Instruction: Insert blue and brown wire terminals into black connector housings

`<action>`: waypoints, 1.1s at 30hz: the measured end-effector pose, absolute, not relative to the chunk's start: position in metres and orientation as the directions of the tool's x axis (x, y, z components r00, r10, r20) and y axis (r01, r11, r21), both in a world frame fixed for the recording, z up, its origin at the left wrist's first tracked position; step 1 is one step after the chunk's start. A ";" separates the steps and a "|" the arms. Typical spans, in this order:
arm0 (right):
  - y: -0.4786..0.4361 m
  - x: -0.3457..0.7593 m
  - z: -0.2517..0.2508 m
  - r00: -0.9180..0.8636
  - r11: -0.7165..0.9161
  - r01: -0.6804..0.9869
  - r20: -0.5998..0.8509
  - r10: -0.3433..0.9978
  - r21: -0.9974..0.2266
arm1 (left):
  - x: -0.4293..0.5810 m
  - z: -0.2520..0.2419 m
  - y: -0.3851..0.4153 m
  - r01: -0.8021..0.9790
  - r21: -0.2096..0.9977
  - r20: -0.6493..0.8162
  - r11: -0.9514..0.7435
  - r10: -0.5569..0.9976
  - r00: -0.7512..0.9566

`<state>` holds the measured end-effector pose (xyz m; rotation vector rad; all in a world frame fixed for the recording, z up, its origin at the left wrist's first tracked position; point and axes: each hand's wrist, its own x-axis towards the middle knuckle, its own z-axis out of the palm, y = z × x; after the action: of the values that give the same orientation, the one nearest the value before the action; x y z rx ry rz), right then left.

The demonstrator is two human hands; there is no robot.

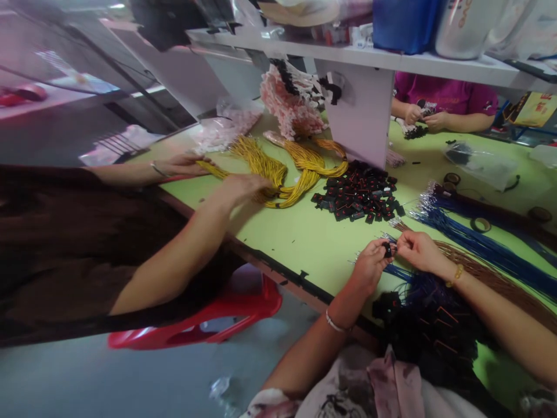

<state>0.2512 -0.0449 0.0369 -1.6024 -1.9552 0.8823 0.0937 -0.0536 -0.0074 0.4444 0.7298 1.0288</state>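
My left hand (369, 264) holds a small black connector (387, 249) between thumb and fingers, above the green table's near edge. Just to its right, my right hand (418, 249) pinches a thin wire end against the connector. Blue wires (470, 232) with silver tips and brown wires (487, 270) stretch to the right, partly behind my right forearm. A heap of black connectors (359, 191) lies beyond my hands. Below them, more black connectors with wires (435, 325) are bunched at the table edge.
At the left, a co-worker's hands (248, 188) touch yellow wire bundles (265, 165). Another person (448, 104) works across the table. A shelf (331, 51) crosses above it. Tape rolls (480, 224) and a plastic bag (483, 165) lie right. A red stool (252, 302) stands below.
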 end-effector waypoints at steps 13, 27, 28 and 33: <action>-0.050 0.244 0.045 -0.184 0.131 0.782 -0.024 0.983 -0.610 | 0.093 -0.008 -0.055 -0.577 0.682 -0.335 0.449 0.893 0.299; -0.052 0.244 0.047 -0.323 0.259 0.733 0.014 0.946 -0.629 | 0.093 -0.005 -0.059 -0.458 0.783 -0.346 0.421 0.906 0.242; -0.052 0.244 0.046 -0.310 0.245 0.732 0.010 0.951 -0.636 | 0.094 -0.006 -0.059 -0.452 0.787 -0.347 0.420 0.907 0.239; -0.053 0.246 0.034 -0.277 0.202 0.702 0.000 0.961 -0.683 | 0.094 -0.009 -0.057 -0.394 0.825 -0.332 0.405 0.912 0.242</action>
<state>0.2463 -0.0529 0.0337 -1.5465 -2.0546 0.8114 0.0941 -0.0568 -0.0091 0.6793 0.9266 0.9926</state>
